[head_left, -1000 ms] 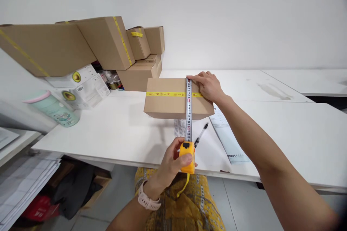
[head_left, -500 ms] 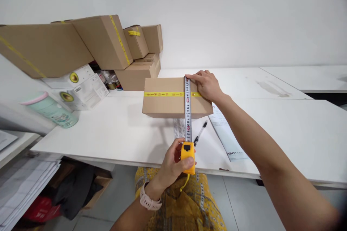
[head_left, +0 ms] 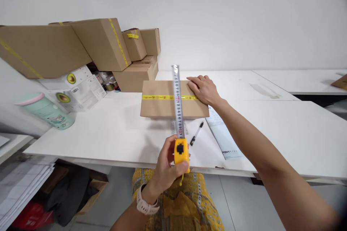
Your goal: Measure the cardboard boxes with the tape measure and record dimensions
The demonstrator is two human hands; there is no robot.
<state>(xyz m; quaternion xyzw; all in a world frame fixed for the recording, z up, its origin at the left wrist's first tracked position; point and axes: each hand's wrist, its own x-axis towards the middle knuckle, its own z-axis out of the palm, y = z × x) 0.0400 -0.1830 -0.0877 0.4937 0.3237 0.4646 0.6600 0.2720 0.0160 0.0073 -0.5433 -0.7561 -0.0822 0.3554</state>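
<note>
A yellow tape measure (head_left: 181, 154) is in my left hand (head_left: 165, 168), fingers and thumb closed round its case. Its metal blade (head_left: 177, 104) is drawn out, pointing away over a cardboard box (head_left: 159, 108). The blade's free end stands past the box's far edge, apart from my right hand. My right hand (head_left: 204, 89) grips the box's far right part, fingers bent over the far edge. Yellow printed tape runs along the box's top. A pen (head_left: 197, 133) and printed papers (head_left: 223, 137) lie between the box and the table's front edge, partly beneath the box.
Several cardboard boxes (head_left: 100, 45) are stacked at the back left, with white avocado-printed cartons (head_left: 84, 90) below. A mint tumbler (head_left: 50, 112) with a pink rim stands near the left edge of the white table (head_left: 108, 133). Another box (head_left: 340, 82) shows at far right.
The blade's end has come away from my right forefinger and the far edge. My left hand has shifted the tape measure slightly left, with less blade out. My right hand stays on the box.
</note>
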